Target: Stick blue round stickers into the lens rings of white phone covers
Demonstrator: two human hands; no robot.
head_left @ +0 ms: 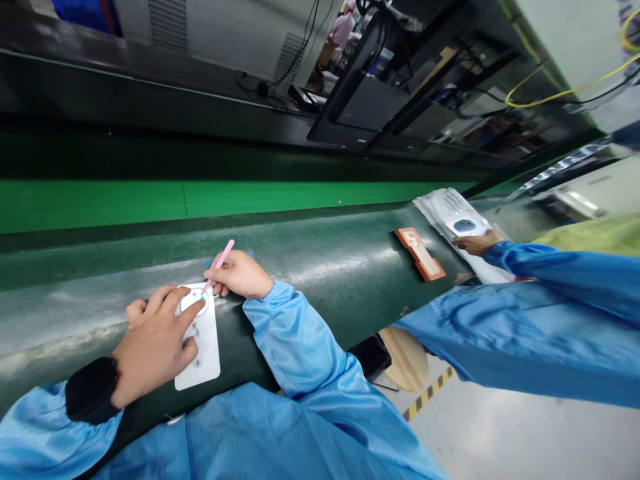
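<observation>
A white rectangular panel (205, 363) with rounded corners and small dark markings lies on the green work surface before me. My left hand (155, 333) rests over its left side, fingers spread, the fingertips pressing near a rounded white part (189, 303) at the panel's far end. From the right, my right hand (240, 273) grips slim pink tweezers (225, 255) between thumb and fingers. Their lower tip points down at a tiny teal piece (203, 298) beside my left index fingertip. Whether the tip touches that piece, I cannot tell.
An orange-brown fixture (420, 255) with a pale inlay lies to the right on the bench (320, 267). Beyond it, a co-worker's hand (477, 243) touches a bagged white panel (457, 213). Dark monitors (370, 100) and cables stand behind the bench; a wooden stool (405, 360) is below.
</observation>
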